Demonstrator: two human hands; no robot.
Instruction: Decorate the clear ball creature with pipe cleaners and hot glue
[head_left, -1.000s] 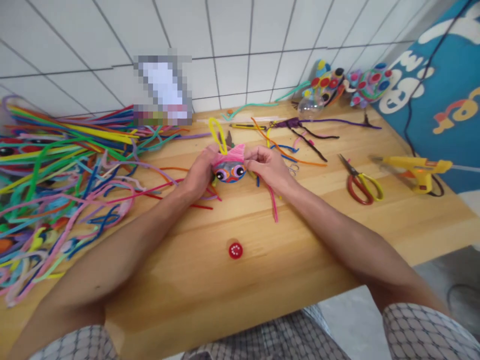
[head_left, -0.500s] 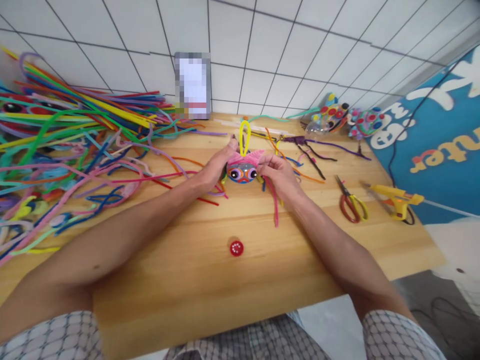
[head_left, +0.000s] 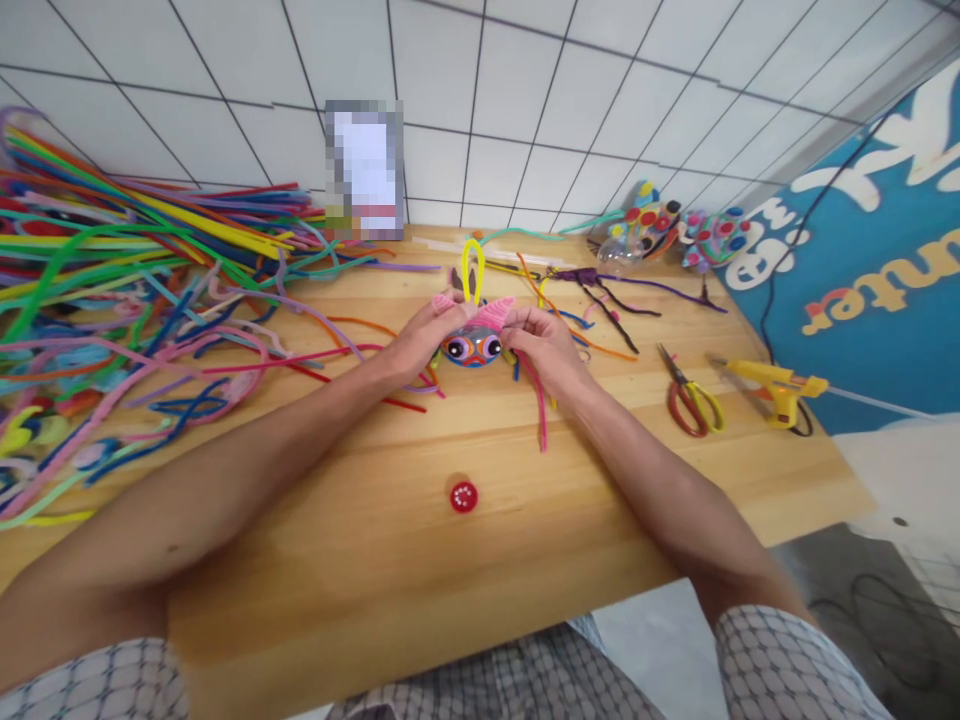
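A small craft figure with big round eyes and a clear, shiny body is held between my hands above the middle of the table. Pink pipe-cleaner ears and an upright yellow pipe-cleaner loop top it. My left hand grips its left side, the thumb lying across the top near the loop's base. On the other side, my right hand has its fingers pinched at the right ear and edge. A pink pipe cleaner hangs below the right hand. The fingertips behind the figure are hidden.
Piled pipe cleaners cover the left side. A phone leans on the tiled wall. Scissors and a yellow glue gun lie right. Decorated figures stand at the back right. A red cap with white bits sits in front.
My left thumb has moved from behind the left ear onto the figure's top, by the yellow loop. My right hand keeps its pinch. The whole view has shifted slightly.
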